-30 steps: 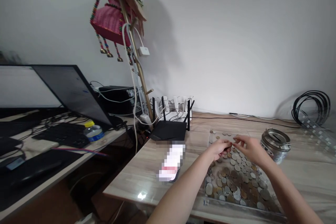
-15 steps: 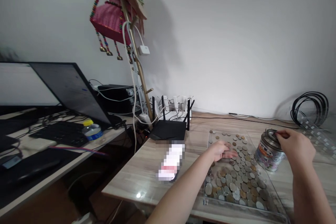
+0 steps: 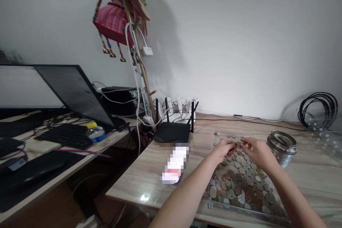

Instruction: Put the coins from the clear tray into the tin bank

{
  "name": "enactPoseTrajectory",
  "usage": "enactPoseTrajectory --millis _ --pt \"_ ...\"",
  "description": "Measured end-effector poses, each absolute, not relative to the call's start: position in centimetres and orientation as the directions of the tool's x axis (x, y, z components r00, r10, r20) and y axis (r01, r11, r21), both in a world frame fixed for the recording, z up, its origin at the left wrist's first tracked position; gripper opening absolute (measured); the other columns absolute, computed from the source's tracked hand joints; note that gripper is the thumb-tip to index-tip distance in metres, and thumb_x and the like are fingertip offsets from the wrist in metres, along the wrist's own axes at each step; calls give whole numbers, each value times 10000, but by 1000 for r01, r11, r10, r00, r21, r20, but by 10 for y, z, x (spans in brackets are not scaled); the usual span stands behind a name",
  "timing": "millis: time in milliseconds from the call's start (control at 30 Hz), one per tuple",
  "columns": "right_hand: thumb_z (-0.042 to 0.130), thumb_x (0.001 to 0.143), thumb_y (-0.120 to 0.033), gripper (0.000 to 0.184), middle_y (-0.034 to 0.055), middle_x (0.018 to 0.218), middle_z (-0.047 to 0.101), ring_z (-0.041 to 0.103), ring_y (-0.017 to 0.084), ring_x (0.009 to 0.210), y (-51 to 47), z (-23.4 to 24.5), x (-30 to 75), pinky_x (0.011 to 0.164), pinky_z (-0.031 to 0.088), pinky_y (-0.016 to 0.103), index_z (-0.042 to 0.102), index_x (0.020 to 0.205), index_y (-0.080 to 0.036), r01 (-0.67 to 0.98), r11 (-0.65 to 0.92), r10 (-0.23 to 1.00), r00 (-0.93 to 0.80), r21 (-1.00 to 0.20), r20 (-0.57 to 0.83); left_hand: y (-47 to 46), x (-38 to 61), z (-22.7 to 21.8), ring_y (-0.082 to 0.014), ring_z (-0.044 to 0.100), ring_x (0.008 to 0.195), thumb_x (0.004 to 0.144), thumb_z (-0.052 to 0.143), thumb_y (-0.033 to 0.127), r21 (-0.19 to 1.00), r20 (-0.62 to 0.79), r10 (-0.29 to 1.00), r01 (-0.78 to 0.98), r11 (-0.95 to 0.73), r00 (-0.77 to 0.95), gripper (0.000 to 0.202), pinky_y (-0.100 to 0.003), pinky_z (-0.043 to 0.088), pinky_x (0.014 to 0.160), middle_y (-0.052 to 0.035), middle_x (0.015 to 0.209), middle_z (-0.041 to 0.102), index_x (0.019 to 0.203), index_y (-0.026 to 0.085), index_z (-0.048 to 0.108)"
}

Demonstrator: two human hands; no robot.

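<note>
A clear shallow tray (image 3: 230, 205) holds many coins (image 3: 242, 171), silver and brass coloured, spread in a loose layer. Above its far part, my left hand (image 3: 226, 149) is closed with its fingers curled inward; whatever is in it is hidden. My right hand (image 3: 256, 150) meets it from the right, thumb and forefinger pinched close to the left fingertips. Anything between those fingers is too small to make out. Just right of my right hand stands a metal can (image 3: 282, 144) with a slotted lid and a wire clasp, partly covered by that hand.
Left of the tray lies a phone (image 3: 175, 165) with a blurred screen. Behind it sits a black router (image 3: 172, 131) with antennas. Coiled black cable (image 3: 317, 110) rests at the back right. A laptop (image 3: 77, 92) and a yellow-capped bottle (image 3: 95, 133) stand on the left desk.
My right hand has left the can's lid and moved left to my left hand. The left hand's fingers, spread palm up before, are now curled. The can stays in place.
</note>
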State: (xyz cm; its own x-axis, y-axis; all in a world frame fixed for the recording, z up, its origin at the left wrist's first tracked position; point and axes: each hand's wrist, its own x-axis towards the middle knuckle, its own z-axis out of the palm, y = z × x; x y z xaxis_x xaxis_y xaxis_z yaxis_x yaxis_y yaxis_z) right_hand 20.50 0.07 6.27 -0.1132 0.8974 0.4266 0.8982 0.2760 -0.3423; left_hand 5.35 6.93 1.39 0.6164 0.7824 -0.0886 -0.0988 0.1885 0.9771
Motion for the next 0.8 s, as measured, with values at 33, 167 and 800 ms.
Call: enactPoseTrajectory --millis 33,167,800 --pt "415 737 -341 243 52 788 613 528 182 651 4 59 200 596 380 295 578 888 -242 894 284 907 -132 -348 400 68 54 15 10 294 374 623 602 414 976 -63 769 -122 181 636 331 -167 150 378 23 583 510 722 101 557" --pt "423 731 -294 174 45 702 605 524 171 633 4 58 197 586 380 279 585 764 -241 876 275 915 -110 -397 389 67 55 13 10 291 363 624 609 385 968 -50 705 -140 209 708 322 -167 133 376 9 591 525 757 95 570" --pt "406 728 -357 315 66 855 601 495 191 771 -9 77 254 625 359 297 615 912 -208 942 -65 589 302 -329 750 85 50 7 -224 589 771 767 345 500 675 -304 722 -395 623 621 440 -343 462 643 -154 857 581 965 117 437"
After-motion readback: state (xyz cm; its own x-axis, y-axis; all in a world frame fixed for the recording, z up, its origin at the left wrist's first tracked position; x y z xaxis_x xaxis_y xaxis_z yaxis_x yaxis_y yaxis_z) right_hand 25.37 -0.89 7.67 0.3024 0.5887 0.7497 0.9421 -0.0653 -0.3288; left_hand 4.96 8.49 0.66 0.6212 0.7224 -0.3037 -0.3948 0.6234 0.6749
